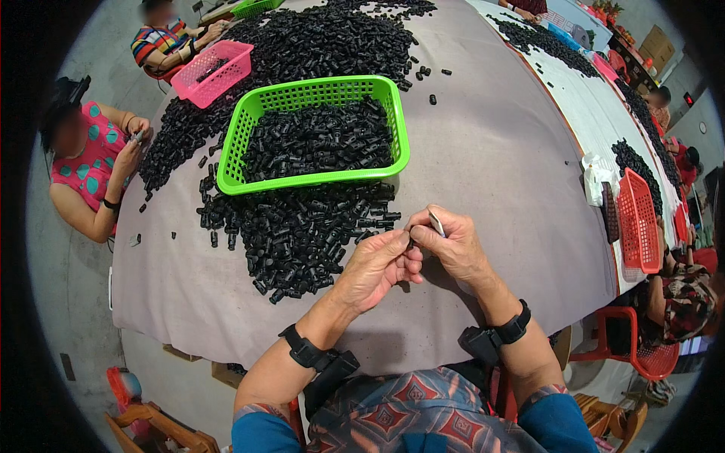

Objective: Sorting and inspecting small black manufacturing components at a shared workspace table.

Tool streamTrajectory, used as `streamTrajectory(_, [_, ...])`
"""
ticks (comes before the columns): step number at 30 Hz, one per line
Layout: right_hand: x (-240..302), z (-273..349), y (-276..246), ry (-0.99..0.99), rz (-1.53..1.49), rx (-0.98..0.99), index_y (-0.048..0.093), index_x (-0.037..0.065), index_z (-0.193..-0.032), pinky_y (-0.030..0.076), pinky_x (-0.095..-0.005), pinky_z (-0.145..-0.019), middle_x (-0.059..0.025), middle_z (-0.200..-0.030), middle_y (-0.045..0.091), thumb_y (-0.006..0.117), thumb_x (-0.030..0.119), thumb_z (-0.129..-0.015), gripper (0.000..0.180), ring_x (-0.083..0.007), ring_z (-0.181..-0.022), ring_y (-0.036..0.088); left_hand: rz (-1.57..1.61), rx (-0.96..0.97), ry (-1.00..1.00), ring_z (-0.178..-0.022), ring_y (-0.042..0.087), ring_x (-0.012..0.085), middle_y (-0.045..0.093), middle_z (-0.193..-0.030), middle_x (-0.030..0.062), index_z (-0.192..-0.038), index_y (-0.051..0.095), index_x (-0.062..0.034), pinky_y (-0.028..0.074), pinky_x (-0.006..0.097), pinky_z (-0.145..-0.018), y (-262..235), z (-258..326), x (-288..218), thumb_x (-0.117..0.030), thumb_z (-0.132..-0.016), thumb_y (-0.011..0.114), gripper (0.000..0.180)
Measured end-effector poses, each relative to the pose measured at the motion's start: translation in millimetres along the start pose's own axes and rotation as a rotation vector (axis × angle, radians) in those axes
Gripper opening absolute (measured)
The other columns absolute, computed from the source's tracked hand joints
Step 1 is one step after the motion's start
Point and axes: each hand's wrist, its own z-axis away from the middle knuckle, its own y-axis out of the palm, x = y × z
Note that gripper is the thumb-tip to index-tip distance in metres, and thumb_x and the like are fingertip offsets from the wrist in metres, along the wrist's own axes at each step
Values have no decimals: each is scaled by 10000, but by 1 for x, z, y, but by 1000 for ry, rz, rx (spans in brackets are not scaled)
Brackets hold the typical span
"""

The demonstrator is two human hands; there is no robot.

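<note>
Item: small black plastic part point(408, 243), pinched between the fingertips of both hands at centre frame, just below the loose pile.

Left hand point(377, 266): grip closed on the part, thumb and forefinger curled round it. Right hand point(453, 245): grip closed too, meeting the left at the same part, with a thin pale blade or strip point(436, 223) sticking up between thumb and forefinger. Black straps on both wrists.

Handling, as judged: light, stiff, hard plastic; smooth and likely a little slippery; not fragile. Too small for a whole-hand hold, so best taken by the sides between two fingertips, one end left free for the other hand.

Surroundings: loose pile of like black parts point(294, 230) on the grey-covered desk point(498, 166), left of centre and just beside the left hand. Green basket point(400, 128) above it, part full of the same. Pink basket point(226, 68) at upper left, larger heap behind. Red basket point(642, 219) at right edge. Other people seated at upper left and right.

Hard to make out: shape of the held part, nearly all covered by the fingers. Nature of the pale strip, whether tool or label, not clear. Single parts in the piles blend together. Far end of the desk bent and cut off by the rim.
</note>
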Motion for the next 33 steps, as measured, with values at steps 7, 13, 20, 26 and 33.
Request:
streamTrajectory(7, [-5, -2, -3, -136, 277, -143, 618, -16, -820, 449, -226, -591, -17, -708, 599, 620, 95, -859, 118, -65, -657, 546, -157, -94, 41, -690, 634, 148, 620, -832, 81, -1013, 555, 8, 576, 300, -592, 6, 1, 1, -210, -949, 494, 235])
streamTrajectory(13, [-10, 0, -2, -79, 203, -177, 622, -12, -812, 435, -226, -572, -11, -707, 596, 634, 103, -847, 121, -61, -649, 528, -314, -173, 92, -661, 628, 143, 613, -805, 84, -1009, 556, 33, 575, 285, -558, 6, 2, 3, -199, -946, 498, 247])
streamTrajectory(20, [-9, -2, 0, -117, 141, -135, 616, 6, -835, 428, -220, -568, 11, -711, 583, 645, 91, -837, 90, -45, -646, 505, -194, -106, 85, -634, 607, 119, 596, -776, 60, -964, 559, 15, 563, 270, -529, 2, 1, 1, -197, -957, 468, 230])
streamTrajectory(26, [-8, -2, -1, -82, 131, -56, 606, 11, -865, 426, -207, -576, 16, -707, 579, 653, 62, -824, 80, -43, -659, 514, -100, -89, 70, -626, 582, 112, 580, -768, 47, -956, 550, -7, 545, 278, -521, 7, 0, 1, -214, -965, 453, 228])
streamTrajectory(33, [-3, 0, 3, -41, 131, -54, 596, -21, -857, 445, -203, -583, -2, -714, 587, 571, 68, -890, 98, -48, -648, 529, -115, -58, 36, -619, 581, 113, 567, -749, 43, -941, 541, 0, 544, 272, -520, 1, 2, 6, -234, -968, 447, 254])
